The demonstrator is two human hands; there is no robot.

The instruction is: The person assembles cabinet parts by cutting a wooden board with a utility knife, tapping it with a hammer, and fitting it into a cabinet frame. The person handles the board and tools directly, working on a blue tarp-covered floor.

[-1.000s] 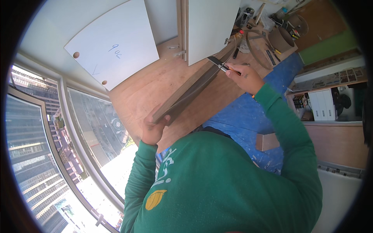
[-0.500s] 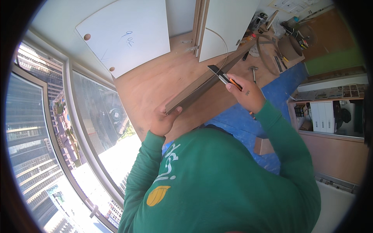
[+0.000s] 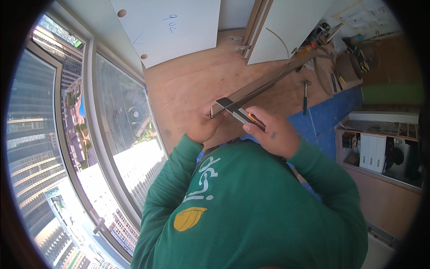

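Note:
My left hand [image 3: 202,124] is closed round the near end of a long, narrow wooden strip [image 3: 264,80], which runs away from me to the far right over the wooden worktop. In my right hand [image 3: 274,131] is a utility knife [image 3: 251,118] with a grey and orange body and a wide black blade. The blade lies at the strip's near end, close to my left fingers; whether it cuts into the wood I cannot tell. Thin, curved edging [image 3: 283,45] rises from beside the strip and bends toward a white door.
A hammer [image 3: 306,96] lies at the worktop's right edge, over blue sheeting [image 3: 324,117]. White panels [image 3: 179,31] stand at the back. Coiled edging [image 3: 348,66] and several tools crowd the far right. A window [image 3: 127,103] borders the left side.
My right hand has brought the knife left and nearer to me, down to the strip's near end by my left hand. The view has shifted, so the surroundings sit differently.

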